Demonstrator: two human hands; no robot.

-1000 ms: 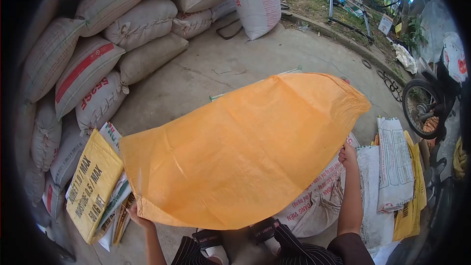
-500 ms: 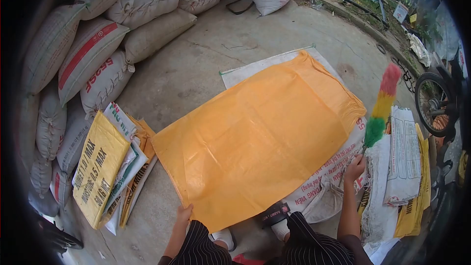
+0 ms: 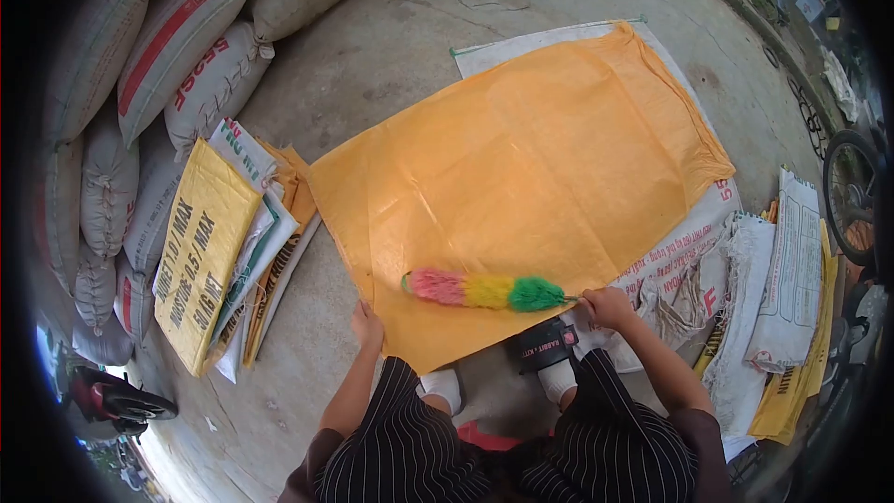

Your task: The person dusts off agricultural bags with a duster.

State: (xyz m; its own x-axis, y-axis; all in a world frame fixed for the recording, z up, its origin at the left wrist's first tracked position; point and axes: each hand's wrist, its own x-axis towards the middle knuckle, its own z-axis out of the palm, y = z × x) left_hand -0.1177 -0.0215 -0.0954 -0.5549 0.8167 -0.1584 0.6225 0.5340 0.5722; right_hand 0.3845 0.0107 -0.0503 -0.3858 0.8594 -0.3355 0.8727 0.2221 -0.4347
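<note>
Since half a second ago, the pink, yellow and green fluffy duster (image 3: 484,290) has swung down from upright at the right side to lie level across the near end of the large orange woven plastic sack (image 3: 521,177), seemingly so it can sweep the surface. The right hand (image 3: 605,305) is curled around the duster's thin handle at the sack's right near edge. The left hand (image 3: 366,324) lies flat, fingers together, on the sack's near left corner, apparently pinning it to the ground. The sack lies spread on a white printed sack (image 3: 680,251) over grey concrete. A stack of folded yellow and white sacks (image 3: 209,242) sits just left; filled grey sacks (image 3: 140,65) are piled beyond.
</note>
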